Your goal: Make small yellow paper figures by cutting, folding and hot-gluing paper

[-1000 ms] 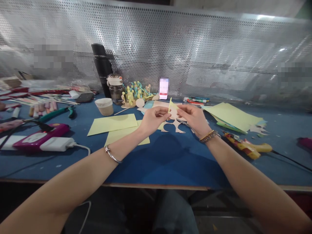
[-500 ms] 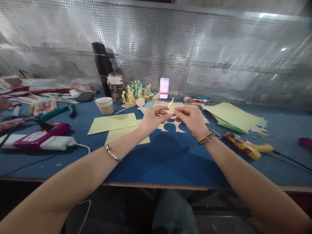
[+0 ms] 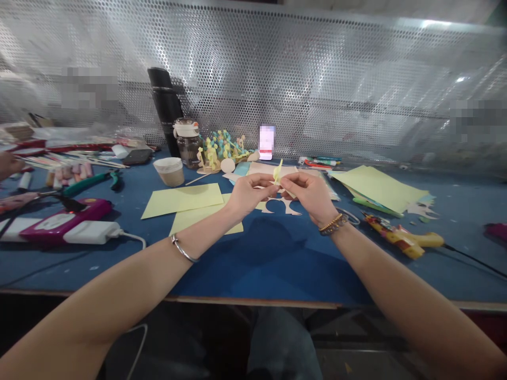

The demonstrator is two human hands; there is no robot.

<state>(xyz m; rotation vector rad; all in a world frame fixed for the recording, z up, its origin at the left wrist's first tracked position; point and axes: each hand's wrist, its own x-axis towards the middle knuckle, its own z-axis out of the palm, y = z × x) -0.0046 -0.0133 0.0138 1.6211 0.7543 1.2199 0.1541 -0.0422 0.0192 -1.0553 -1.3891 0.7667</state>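
Small yellow paper bit [image 3: 278,171] pinched up between both hands!

L hand [image 3: 249,194] and R hand [image 3: 309,192] close together, fingertips on the bit, held in the air over a tan paper cutout [image 3: 283,206] on the blue table [image 3: 269,269]. Bangle [image 3: 182,248] on L wrist, beads [image 3: 335,224] on R. To the left, two yellow sheets [image 3: 182,198], then cup [image 3: 169,171], jar [image 3: 188,143], black flask [image 3: 164,111]. To the right, yellow paper stack [image 3: 376,187] and glue gun [image 3: 400,241]. Behind, phone [image 3: 266,142] upright by a metal mesh screen [image 3: 317,79]. Far left edge, another person's hand [image 3: 8,164].
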